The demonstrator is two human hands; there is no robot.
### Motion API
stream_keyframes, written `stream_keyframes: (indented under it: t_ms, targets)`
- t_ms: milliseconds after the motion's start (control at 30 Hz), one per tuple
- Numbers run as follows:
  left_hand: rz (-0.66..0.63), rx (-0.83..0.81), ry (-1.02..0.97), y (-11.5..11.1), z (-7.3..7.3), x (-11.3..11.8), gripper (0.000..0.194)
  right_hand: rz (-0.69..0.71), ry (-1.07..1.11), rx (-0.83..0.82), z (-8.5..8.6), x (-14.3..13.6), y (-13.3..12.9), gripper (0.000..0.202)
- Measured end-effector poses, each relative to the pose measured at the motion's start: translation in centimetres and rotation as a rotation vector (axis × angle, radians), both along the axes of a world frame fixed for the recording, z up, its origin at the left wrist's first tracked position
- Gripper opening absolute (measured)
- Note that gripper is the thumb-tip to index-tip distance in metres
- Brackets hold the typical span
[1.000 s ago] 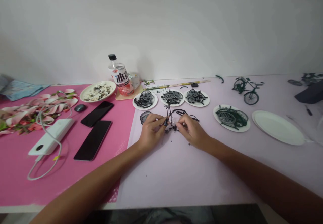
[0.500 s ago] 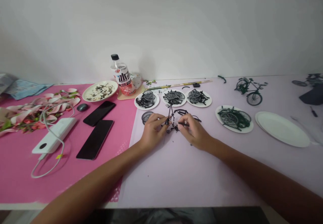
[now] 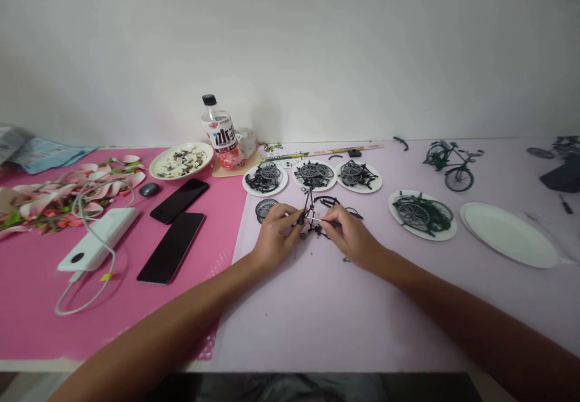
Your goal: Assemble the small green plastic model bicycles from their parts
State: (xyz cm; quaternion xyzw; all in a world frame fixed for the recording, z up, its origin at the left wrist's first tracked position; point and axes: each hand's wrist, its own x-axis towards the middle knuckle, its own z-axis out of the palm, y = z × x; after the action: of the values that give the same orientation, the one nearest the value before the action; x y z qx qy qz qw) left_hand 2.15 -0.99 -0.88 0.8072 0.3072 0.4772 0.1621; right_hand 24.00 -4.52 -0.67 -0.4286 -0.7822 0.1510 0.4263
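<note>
Between the fingers of my left hand [image 3: 275,236] is a black model bicycle frame [image 3: 309,201], tilted up off the table. My right hand [image 3: 350,233] pinches the dark handle of a small screwdriver [image 3: 334,223]. Its thin metal shaft points left, and the tip meets the frame near my left fingertips; the exact contact spot is too small to make out. A loose black wheel [image 3: 264,210] lies just behind my left hand. Behind my right hand lies a curved black bicycle part [image 3: 327,201], partly hidden. Small dark parts [image 3: 316,231] sit between both hands.
White plates of black bicycle parts [image 3: 272,192] line the back; a plate of green parts [image 3: 448,236] is right. An assembled model bicycle [image 3: 453,163] stands behind it. Stacked plates [image 3: 510,257], a bottle [image 3: 222,133], two phones [image 3: 172,248], a power bank [image 3: 102,239] and artificial flowers [image 3: 45,199] surround the work.
The view has shifted slightly. Both hands keep nearly the same pose, with the screwdriver still against the frame; its handle has tilted a little.
</note>
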Motion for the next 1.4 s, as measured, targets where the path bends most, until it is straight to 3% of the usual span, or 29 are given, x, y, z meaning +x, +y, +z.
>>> stream_keyframes:
  t_ms: [300, 600, 933, 1133, 1267, 1400]
  targets:
    - [0.006, -0.009, 0.026, -0.1, 0.1, 0.0, 0.019, -0.019, -0.02, -0.059, 0.6, 0.0, -0.2, 0.013]
    - [-0.005, -0.09, 0.012, -0.3, 0.5, 0.2, 0.021, -0.002, 0.019, -0.036, 0.0, -0.1, 0.2, 0.011]
    - [-0.003, -0.067, 0.003, -0.3, 0.4, 0.2, 0.023, 0.001, 0.059, -0.016, -0.2, -0.1, 0.1, 0.013]
    - [0.009, -0.101, 0.007, -0.3, 0.7, 0.2, 0.021, -0.02, 0.029, 0.027, 0.4, 0.1, -0.1, 0.014]
    - [-0.006, -0.119, -0.001, -0.2, 0.7, 0.1, 0.022, -0.104, 0.058, 0.097, 0.7, 0.5, 0.3, 0.022]
    - [-0.011, -0.14, -0.013, -0.1, 0.6, 0.1, 0.022, -0.127, 0.242, 0.124, 2.7, 1.0, 0.1, 0.035]
